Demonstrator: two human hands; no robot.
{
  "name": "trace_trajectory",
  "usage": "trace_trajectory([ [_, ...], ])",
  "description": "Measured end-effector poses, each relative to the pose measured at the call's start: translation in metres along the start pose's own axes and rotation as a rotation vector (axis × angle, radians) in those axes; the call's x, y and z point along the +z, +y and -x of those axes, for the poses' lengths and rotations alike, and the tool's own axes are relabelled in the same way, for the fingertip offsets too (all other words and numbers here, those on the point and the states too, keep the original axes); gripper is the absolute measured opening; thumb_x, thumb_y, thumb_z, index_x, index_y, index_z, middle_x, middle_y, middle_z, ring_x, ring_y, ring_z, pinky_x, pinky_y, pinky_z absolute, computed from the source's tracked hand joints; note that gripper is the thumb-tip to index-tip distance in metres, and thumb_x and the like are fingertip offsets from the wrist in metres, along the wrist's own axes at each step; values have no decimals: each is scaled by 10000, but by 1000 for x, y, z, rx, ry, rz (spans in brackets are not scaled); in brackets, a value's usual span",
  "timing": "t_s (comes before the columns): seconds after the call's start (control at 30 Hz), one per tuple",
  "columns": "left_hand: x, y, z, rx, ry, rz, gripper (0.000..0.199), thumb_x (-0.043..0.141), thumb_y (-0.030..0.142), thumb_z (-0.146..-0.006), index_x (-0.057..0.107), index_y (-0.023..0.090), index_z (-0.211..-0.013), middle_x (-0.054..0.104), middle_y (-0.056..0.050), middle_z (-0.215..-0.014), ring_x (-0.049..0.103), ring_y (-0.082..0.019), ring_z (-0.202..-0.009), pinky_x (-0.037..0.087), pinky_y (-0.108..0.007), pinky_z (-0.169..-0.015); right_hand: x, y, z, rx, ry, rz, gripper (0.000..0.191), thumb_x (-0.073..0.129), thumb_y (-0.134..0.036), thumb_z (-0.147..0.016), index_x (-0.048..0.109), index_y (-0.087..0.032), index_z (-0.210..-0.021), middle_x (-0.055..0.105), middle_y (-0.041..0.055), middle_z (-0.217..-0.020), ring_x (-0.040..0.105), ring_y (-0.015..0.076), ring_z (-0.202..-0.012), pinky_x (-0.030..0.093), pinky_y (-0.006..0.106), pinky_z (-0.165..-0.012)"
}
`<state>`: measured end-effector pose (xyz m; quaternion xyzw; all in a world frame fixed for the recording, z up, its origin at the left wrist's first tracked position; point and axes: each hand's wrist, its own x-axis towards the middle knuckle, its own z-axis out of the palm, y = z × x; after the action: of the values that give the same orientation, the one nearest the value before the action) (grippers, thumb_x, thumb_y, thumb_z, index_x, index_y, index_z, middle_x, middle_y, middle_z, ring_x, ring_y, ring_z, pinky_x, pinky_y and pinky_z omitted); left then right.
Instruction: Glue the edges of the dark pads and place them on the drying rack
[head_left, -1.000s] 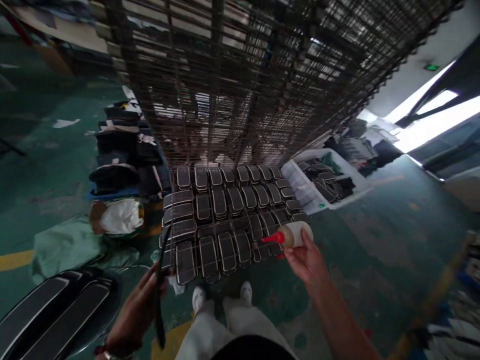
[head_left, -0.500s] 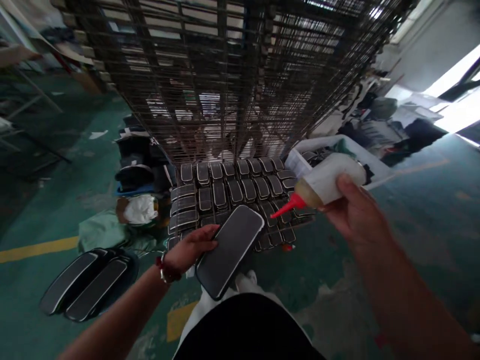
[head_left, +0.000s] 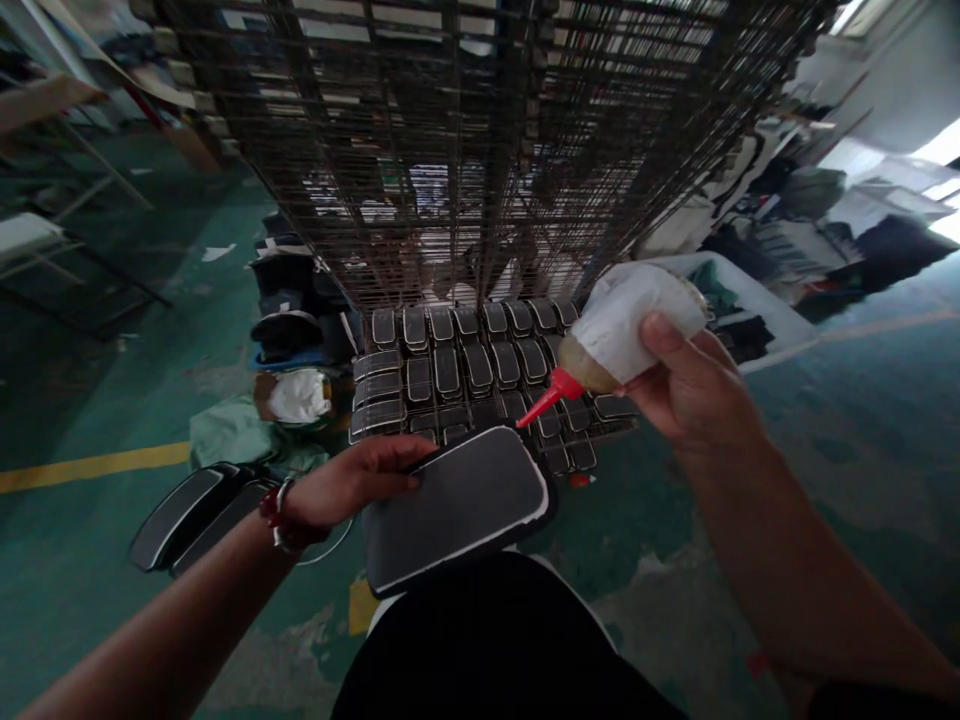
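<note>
My left hand [head_left: 352, 490] is closed on the upper left edge of a dark, rounded rectangular panel [head_left: 457, 510], thumb on its face. A white line runs along the panel's border, thickest at the right end. My right hand [head_left: 686, 390] is wrapped round a squeeze glue bottle [head_left: 630, 325] with a white wrapping and amber contents near its neck. Its red nozzle [head_left: 551, 393] tilts down to the left, with the tip at or just above the panel's upper right edge; contact cannot be made out.
Rows of similar panels [head_left: 446, 370] lie before a tall wire rack [head_left: 450, 150]. More panels [head_left: 180, 515] rest at the left, near green cloth [head_left: 232, 425] and stacked black pieces [head_left: 285, 285]. A white bin [head_left: 787, 335] stands at the right.
The panel has turned flatter and come closer to my body. The bottle has moved left and slightly up, bringing its nozzle tip to the panel's upper edge. The view has shifted a little.
</note>
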<state>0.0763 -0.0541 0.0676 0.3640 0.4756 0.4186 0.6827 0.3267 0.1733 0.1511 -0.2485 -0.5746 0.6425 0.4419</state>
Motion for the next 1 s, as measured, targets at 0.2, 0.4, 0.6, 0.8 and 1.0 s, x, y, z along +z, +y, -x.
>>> trace_trajectory([
  [0.2, -5, 5, 8, -58, 15, -31, 371, 726, 192, -841, 783, 266, -1200, 795, -72, -1151, 749, -208, -978, 562, -275, -832, 8, 6, 2, 8, -4, 9, 377, 922, -530, -648, 744, -254, -832, 667, 30, -730, 615, 189, -540, 457, 283, -314],
  [0.4, -8, 8, 12, -79, 41, -60, 312, 716, 199, -829, 797, 262, -1123, 800, -58, -1123, 748, -206, -969, 559, -270, -836, 11, 14, 1, 39, -22, 44, 395, 929, -564, -617, 728, -280, -804, 678, 22, -705, 592, 183, -525, 443, 285, -305],
  [0.6, -10, 11, 17, -110, 38, -123, 336, 699, 223, -841, 780, 264, -1165, 793, -68, -1147, 745, -211, -946, 558, -277, -805, 14, 18, 5, 56, -37, 1, 356, 917, -477, -670, 730, -232, -849, 673, 19, -724, 601, 170, -523, 446, 268, -314],
  [0.8, -10, 15, 18, -87, 50, -86, 345, 715, 201, -822, 781, 268, -1154, 791, -53, -1172, 739, -210, -995, 555, -290, -845, 15, 20, 9, 75, -8, -21, 343, 923, -441, -662, 734, -225, -849, 671, 14, -723, 571, 147, -500, 447, 255, -323],
  [1.0, -10, 13, 19, -10, 137, -105, 340, 725, 177, -811, 802, 261, -1132, 806, -58, -1098, 738, -210, -950, 568, -287, -812, 8, 26, 11, 82, 42, 30, 382, 915, -544, -645, 734, -293, -868, 700, 41, -734, 667, 232, -640, 411, 273, -303],
])
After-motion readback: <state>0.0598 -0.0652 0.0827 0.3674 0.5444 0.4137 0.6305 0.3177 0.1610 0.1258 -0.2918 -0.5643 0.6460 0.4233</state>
